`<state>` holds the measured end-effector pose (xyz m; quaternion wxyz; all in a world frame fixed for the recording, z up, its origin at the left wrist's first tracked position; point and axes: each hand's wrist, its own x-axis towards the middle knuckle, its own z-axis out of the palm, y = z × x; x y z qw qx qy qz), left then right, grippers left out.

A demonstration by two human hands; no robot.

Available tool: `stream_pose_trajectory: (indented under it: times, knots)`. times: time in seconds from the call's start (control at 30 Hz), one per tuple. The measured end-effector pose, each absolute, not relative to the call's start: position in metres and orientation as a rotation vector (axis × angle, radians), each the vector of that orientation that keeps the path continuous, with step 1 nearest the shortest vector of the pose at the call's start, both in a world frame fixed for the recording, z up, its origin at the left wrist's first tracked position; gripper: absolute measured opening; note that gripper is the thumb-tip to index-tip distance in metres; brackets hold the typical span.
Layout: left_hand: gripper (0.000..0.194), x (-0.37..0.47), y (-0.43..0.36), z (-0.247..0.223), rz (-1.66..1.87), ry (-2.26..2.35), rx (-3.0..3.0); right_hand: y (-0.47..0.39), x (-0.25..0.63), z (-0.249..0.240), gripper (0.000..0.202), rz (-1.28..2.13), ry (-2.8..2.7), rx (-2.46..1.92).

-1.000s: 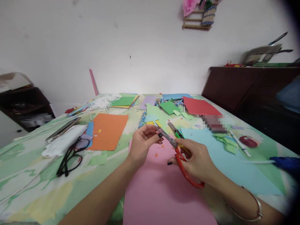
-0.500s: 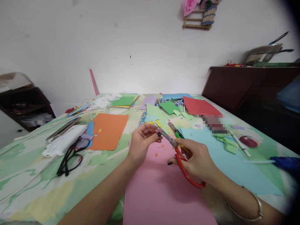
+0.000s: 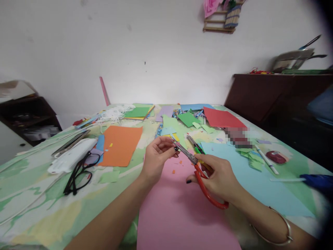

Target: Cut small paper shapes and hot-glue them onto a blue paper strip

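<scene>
Red-handled scissors [image 3: 209,192] are gripped in my right hand [image 3: 221,175], fingers in the handle loops. Their blades [image 3: 185,150] point up and left and look nearly closed. The tips reach the fingers of my left hand [image 3: 158,158], whose thumb and fingers are pinched together by the blades. What they pinch is too small or hidden to make out. Under both hands lies a pink paper sheet [image 3: 182,211] with a few orange scraps [image 3: 173,171] on it. Just beyond the right hand rests a cutter with a green part [image 3: 198,149].
At left are an orange sheet [image 3: 122,146], black glasses [image 3: 80,173] and a white case-like object [image 3: 73,156]. A light blue sheet [image 3: 270,192], a white pen [image 3: 266,159] and maroon yarn [image 3: 276,157] lie right. Behind are a red sheet [image 3: 223,118] and green paper [image 3: 189,119].
Almost nothing differs. Both hands and the scissors keep their places, with the blades perhaps slightly more closed at the left fingertips.
</scene>
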<state>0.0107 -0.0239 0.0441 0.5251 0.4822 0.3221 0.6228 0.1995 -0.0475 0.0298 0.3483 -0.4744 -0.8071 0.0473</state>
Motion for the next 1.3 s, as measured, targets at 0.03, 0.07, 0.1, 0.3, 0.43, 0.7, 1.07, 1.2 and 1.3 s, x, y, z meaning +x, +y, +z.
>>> stream_pose_trajectory:
  times: [0.03,0.07,0.1,0.3,0.43,0.7,1.07,1.2,1.3]
  knots:
    - [0.020,0.0106,-0.0239,0.0442,1.490,0.770,1.157,-0.0475,0.1996,0.0297,0.045,0.126,-2.091,-1.229]
    - [0.020,0.0105,-0.0241,0.0443,1.490,0.769,1.160,-0.0475,0.1996,0.0296,0.044,0.129,-2.090,-1.227]
    - [0.019,0.0103,-0.0242,0.0444,1.490,0.766,1.161,-0.0475,0.1995,0.0296,0.044,0.130,-2.087,-1.223]
    - [0.019,0.0103,-0.0246,0.0456,1.497,0.774,1.150,-0.0480,0.1988,0.0310,0.043,0.145,-2.088,-1.229]
    - [0.019,0.0108,-0.0246,0.0467,1.505,0.785,1.139,-0.0482,0.1988,0.0313,0.044,0.131,-2.087,-1.230]
    - [0.020,0.0100,-0.0230,0.0449,1.521,0.790,1.129,-0.0477,0.2000,0.0291,0.039,0.140,-2.082,-1.216]
    - [0.022,0.0101,-0.0253,0.0459,1.465,0.785,1.164,-0.0481,0.1995,0.0304,0.037,0.182,-2.074,-1.225]
    - [0.023,0.0103,-0.0241,0.0450,1.498,0.804,1.131,-0.0473,0.1993,0.0298,0.037,0.172,-2.081,-1.229]
    - [0.024,0.0101,-0.0237,0.0456,1.504,0.806,1.120,-0.0470,0.1989,0.0294,0.037,0.162,-2.078,-1.224]
